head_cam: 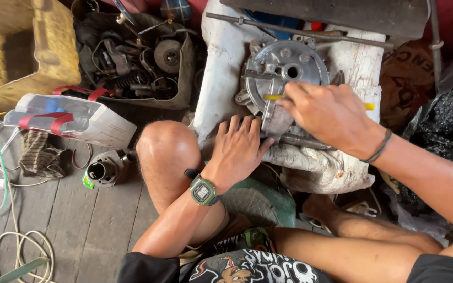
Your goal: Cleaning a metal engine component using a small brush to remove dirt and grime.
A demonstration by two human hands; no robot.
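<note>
A round grey metal engine cover plate (281, 71) lies on a dirty white cloth-wrapped block (221, 57). My right hand (331, 115) grips a yellow-handled tool (274, 97) whose tip end rests against the plate; the handle's far end shows past my wrist. My left hand (239, 147) lies flat on the block at the plate's lower edge, fingers spread, pressing beside a steel lever arm (300, 141). A green digital watch sits on my left wrist. I sit cross-legged, my knee (166, 144) just left of that hand.
A tray of dark greasy engine parts (137, 60) stands at the upper left. A wooden box (24, 47), a white taped carton (74, 118), a rag (40, 154), a small cylinder part (103, 169) and loose cables (11, 220) lie on the plank floor. Black bags (446, 120) crowd the right.
</note>
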